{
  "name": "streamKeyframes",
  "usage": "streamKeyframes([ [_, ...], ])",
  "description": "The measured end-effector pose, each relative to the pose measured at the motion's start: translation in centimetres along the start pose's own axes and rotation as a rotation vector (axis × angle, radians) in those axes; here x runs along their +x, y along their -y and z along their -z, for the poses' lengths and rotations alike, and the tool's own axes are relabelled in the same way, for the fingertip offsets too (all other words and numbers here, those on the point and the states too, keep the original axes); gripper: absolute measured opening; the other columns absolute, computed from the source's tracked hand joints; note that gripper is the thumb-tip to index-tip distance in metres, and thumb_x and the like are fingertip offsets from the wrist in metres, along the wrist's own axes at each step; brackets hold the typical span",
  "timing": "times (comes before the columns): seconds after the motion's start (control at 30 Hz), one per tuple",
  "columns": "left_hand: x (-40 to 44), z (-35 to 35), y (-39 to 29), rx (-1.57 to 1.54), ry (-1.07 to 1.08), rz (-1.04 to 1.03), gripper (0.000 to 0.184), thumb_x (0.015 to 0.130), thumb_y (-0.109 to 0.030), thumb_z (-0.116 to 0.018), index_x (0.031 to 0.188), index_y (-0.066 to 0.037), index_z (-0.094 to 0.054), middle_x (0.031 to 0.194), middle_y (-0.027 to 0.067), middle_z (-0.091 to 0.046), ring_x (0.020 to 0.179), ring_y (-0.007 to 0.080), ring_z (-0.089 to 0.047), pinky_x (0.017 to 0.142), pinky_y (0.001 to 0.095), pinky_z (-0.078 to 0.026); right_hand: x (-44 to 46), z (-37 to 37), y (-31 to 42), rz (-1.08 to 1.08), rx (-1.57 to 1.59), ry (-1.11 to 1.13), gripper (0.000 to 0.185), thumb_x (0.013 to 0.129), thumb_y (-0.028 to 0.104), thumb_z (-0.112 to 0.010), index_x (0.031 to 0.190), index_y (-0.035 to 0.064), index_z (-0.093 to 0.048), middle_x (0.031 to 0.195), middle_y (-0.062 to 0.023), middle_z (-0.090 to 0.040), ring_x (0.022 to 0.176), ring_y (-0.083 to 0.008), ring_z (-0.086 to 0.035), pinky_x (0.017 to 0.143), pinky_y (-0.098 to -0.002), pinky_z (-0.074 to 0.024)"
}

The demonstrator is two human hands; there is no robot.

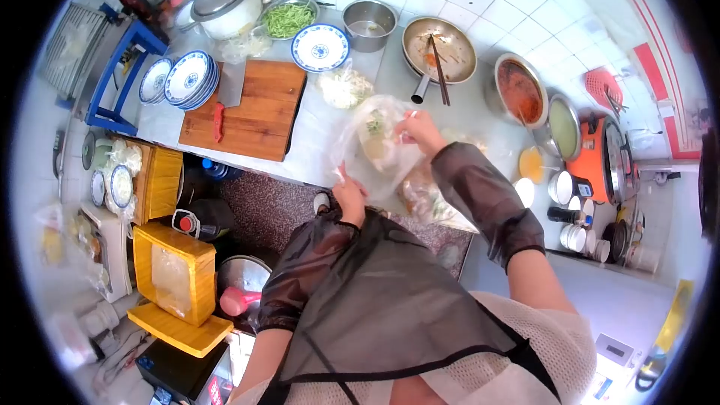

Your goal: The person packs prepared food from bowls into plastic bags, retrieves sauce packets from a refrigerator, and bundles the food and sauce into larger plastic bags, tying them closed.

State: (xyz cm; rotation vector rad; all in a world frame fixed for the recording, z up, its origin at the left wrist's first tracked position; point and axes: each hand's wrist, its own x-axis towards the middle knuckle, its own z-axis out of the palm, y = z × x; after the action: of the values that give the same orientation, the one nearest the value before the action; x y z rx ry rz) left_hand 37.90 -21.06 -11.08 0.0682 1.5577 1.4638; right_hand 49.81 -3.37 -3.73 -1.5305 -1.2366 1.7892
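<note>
A clear plastic bag hangs spread between my hands at the counter's front edge. Something pale with bits of green shows inside it; I cannot tell what. My left hand pinches the bag's near left edge, fingers closed. Higher and to the right, my right hand is closed on the bag's upper right side. Below my right hand lies another plastic bag with mixed contents. Just behind the held bag sits a bag of white pieces.
A wooden cutting board carries a cleaver, beside stacked blue-rimmed plates. Behind stand a frying pan with chopsticks, a steel pot and a bowl of green strips. A red-filled pot stands right.
</note>
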Motion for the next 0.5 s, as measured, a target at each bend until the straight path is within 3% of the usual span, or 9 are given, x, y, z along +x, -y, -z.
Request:
streamKeyframes([
  [0.13, 0.5, -0.6, -1.7, -0.105, -0.047, -0.030, 0.048, 0.096, -0.043, -0.042, 0.123, -0.005, -0.054, 0.056, 0.0003, -0.040, 0.045, 0.0128, -0.044, 0.044, 0.0279, -0.038, 2.1, -0.3, -2.8, -0.057, -0.071, -0.040, 0.010, 0.064, 0.002, -0.063, 0.070, 0.0033, -0.055, 0.063, -0.0040, -0.051, 0.056, -0.0177, -0.059, 0.048, -0.0330, -0.0459],
  [0.2, 2.4, -0.8, -1.4, -0.098, -0.056, -0.029, 0.046, 0.096, -0.042, -0.042, 0.122, -0.005, -0.055, 0.056, 0.0007, -0.041, 0.046, 0.0129, -0.045, 0.046, 0.0277, -0.039, 4.3, -0.2, -4.3, -0.088, -0.535, -0.033, 0.014, 0.065, 0.003, -0.062, 0.079, -0.0013, -0.060, 0.070, -0.0084, -0.058, 0.061, -0.0181, -0.060, 0.051, -0.0368, -0.0479],
  [0.23, 3.2, -0.8, -1.2, -0.093, -0.057, -0.031, 0.044, 0.096, -0.040, -0.043, 0.120, -0.005, -0.056, 0.056, 0.0011, -0.043, 0.047, 0.0131, -0.047, 0.048, 0.0275, -0.040, 5.2, -0.3, -4.9, -0.092, -0.531, -0.037, 0.014, 0.065, 0.003, -0.062, 0.079, -0.0013, -0.060, 0.070, -0.0084, -0.058, 0.061, -0.0181, -0.060, 0.051, -0.0368, -0.0479],
  [0.3, 2.7, -1.2, -2.2, -0.072, -0.007, -0.014, 0.044, 0.096, -0.040, -0.043, 0.120, -0.006, -0.057, 0.056, 0.0011, -0.044, 0.048, 0.0130, -0.048, 0.048, 0.0272, -0.039, 5.7, -0.6, -5.1, 0.106, -1.042, 0.028, 0.023, 0.070, 0.010, -0.065, 0.090, -0.0020, -0.062, 0.077, -0.0123, -0.063, 0.066, -0.0189, -0.062, 0.055, -0.0359, -0.0487],
  [0.33, 2.3, -1.3, -2.9, -0.052, 0.034, -0.003, 0.043, 0.096, -0.040, -0.044, 0.119, -0.007, -0.058, 0.057, 0.0011, -0.045, 0.049, 0.0129, -0.049, 0.049, 0.0269, -0.039, 5.1, 0.0, -5.1, 0.097, -1.039, 0.019, 0.023, 0.070, 0.010, -0.065, 0.090, -0.0020, -0.062, 0.077, -0.0123, -0.063, 0.066, -0.0189, -0.062, 0.055, -0.0359, -0.0487],
  [0.4, 1.0, -1.2, -4.1, 0.015, 0.042, 0.050, 0.042, 0.096, -0.040, -0.044, 0.119, -0.007, -0.058, 0.057, 0.0008, -0.045, 0.049, 0.0126, -0.049, 0.048, 0.0268, -0.038, 1.3, 1.0, -2.4, 0.527, -0.927, 0.023, 0.031, 0.076, 0.020, -0.066, 0.101, 0.0021, -0.061, 0.080, -0.0130, -0.065, 0.071, -0.0232, -0.064, 0.061, -0.0343, -0.0496],
  [0.43, 0.7, -1.3, -4.2, 0.069, 0.044, 0.095, 0.041, 0.096, -0.039, -0.045, 0.119, -0.007, -0.058, 0.057, 0.0004, -0.045, 0.050, 0.0123, -0.049, 0.048, 0.0266, -0.037, -1.0, 2.5, -0.4, 0.517, -0.933, 0.013, 0.031, 0.076, 0.020, -0.066, 0.101, 0.0021, -0.061, 0.080, -0.0130, -0.065, 0.071, -0.0232, -0.064, 0.061, -0.0343, -0.0496],
  [0.5, 0.9, -0.9, -3.1, 0.021, 0.051, 0.092, 0.041, 0.096, -0.038, -0.046, 0.120, -0.007, -0.058, 0.058, 0.0003, -0.045, 0.050, 0.0121, -0.049, 0.047, 0.0263, -0.035, -5.9, 5.6, 2.2, 0.336, -0.731, -0.109, 0.040, 0.076, 0.029, -0.067, 0.109, 0.0072, -0.058, 0.087, -0.0150, -0.066, 0.082, -0.0315, -0.063, 0.072, -0.0387, -0.0497],
])
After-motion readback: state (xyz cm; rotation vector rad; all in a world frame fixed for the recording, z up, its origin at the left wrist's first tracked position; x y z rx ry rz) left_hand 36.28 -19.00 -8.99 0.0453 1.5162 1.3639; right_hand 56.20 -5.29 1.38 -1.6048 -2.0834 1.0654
